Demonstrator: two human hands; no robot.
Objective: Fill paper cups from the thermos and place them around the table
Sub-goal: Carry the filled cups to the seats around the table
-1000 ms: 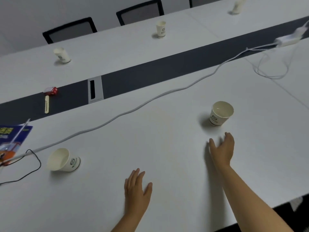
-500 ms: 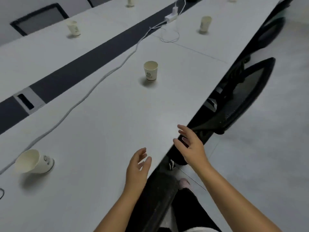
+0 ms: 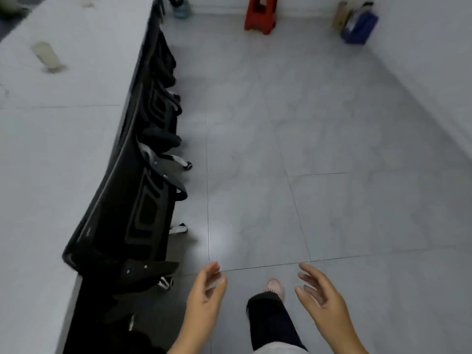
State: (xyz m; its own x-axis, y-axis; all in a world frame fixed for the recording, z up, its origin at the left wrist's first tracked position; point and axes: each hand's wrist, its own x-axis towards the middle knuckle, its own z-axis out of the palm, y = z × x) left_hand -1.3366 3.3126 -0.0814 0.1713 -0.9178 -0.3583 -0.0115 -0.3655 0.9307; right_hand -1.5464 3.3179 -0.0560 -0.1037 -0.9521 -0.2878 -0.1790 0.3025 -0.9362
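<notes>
Now both hands hang empty with loose fingers, the left hand (image 3: 204, 292) and right hand (image 3: 320, 296) over the floor (image 3: 332, 149), no longer above the desk (image 3: 51, 149). Further off, one blurred paper cup (image 3: 47, 56) sits on it. No thermos shows; fetching it seems the likely next step.
</notes>
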